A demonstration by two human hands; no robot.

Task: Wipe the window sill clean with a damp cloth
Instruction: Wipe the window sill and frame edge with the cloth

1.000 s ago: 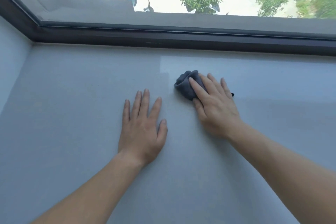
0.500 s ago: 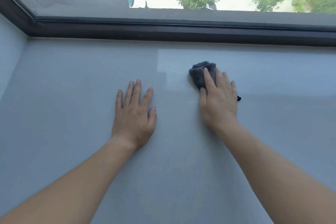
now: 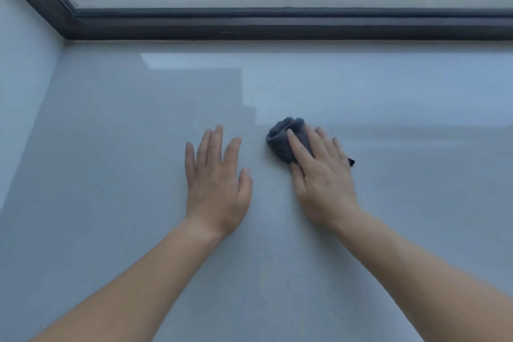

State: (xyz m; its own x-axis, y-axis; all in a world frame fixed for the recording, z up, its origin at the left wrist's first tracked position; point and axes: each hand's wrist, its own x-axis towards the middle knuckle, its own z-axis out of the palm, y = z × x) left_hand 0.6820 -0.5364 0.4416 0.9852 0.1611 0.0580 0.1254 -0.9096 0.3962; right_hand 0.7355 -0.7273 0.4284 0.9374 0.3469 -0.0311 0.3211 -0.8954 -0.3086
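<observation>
The dark grey cloth (image 3: 280, 141) is lying bunched on the pale window sill (image 3: 111, 164), roughly midway between its near edge and the dark window frame (image 3: 277, 28). The right hand (image 3: 322, 175) is pressing down on it with straight fingers laid flat over the top, not curling round it. Most of the wad is poking out ahead of the fingertips and a little to their left, toward the frame, and a small dark corner is showing by the little finger. The left hand (image 3: 216, 183) is resting flat and open on the bare sill just to the left of the cloth, close to it but not touching it, and is probably bracing the person. The cloth is a rounded lump with no clear long axis, while the sill is running long from left to right along the frame. I judge that the right hand is doing the wiping, with wide stretches of sill lying to either side. No bucket, basin or other container is showing in this view.
</observation>
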